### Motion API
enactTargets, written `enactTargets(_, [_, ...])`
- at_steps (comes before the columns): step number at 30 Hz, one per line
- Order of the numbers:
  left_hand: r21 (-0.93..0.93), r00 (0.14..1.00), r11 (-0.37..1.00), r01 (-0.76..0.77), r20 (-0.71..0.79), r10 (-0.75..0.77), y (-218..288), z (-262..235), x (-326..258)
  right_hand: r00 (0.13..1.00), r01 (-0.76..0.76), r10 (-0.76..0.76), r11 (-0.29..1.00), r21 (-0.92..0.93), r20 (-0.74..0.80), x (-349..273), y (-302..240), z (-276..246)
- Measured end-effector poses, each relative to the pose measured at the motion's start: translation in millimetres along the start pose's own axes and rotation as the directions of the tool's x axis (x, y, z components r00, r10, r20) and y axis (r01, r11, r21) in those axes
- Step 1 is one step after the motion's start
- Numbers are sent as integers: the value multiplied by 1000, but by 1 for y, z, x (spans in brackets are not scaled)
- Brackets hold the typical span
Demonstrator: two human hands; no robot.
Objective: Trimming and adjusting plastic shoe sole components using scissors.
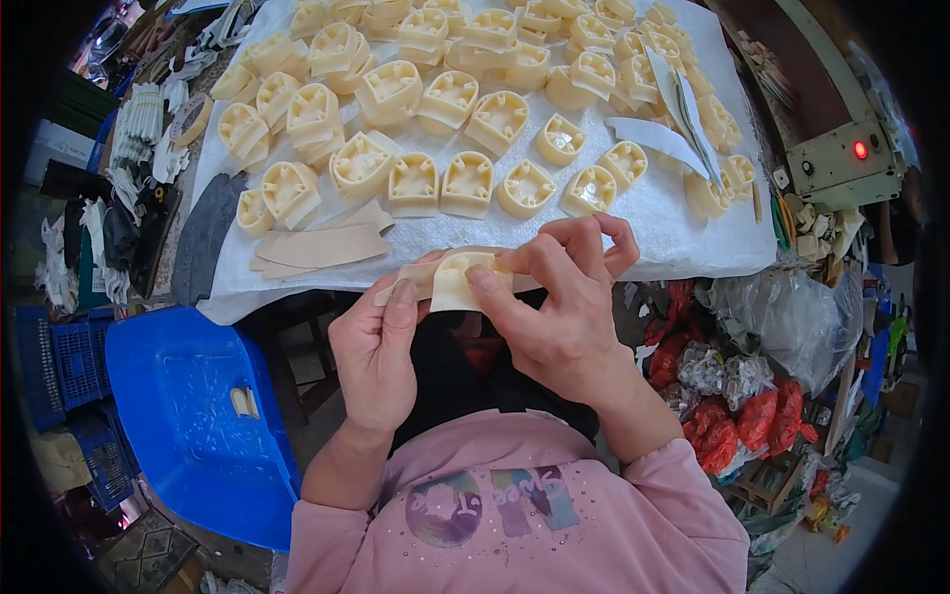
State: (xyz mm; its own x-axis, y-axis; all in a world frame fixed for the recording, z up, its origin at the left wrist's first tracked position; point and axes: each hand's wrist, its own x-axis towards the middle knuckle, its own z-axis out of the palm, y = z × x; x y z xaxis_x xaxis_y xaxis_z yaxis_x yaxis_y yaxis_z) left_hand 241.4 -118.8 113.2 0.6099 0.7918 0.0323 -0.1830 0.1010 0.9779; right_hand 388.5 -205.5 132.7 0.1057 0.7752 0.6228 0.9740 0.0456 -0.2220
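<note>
Close to my body, in front of the table edge, both hands hold one cream plastic shoe heel (454,288) with a beige strip (421,274) lying along its far, curved side. My left hand (374,346) pinches the strip's left part between thumb and fingers, right beside the heel. On the heel, the thumb of my right hand (564,302) presses its upper face while the index finger bends over the far edge. Several loose beige strips (327,243) lie stacked on the table to the left. Fingers hide part of the heel.
Many cream heels (413,183) cover the white cloth (594,243) on the table. White and grey sheets (683,109) lie among them at right, a dark grey piece (208,238) at left. A blue tub (188,386) stands at lower left, a control box with a red light (846,163) at right.
</note>
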Motion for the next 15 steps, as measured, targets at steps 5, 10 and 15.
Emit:
enactTargets(5, [27,994,995,92,53,-93,-3,0,-1,993,28,-27,1000,-7,116,0,2,-3])
enactTargets(10, [5,992,996,93,81,-93,-4,6,-1,989,-3,5,1000,-8,145,0,1,-3])
enactTargets(15, [142,993,989,49,100,-63,-6,10,-4,987,-12,10,1000,6,162,-2,2,0])
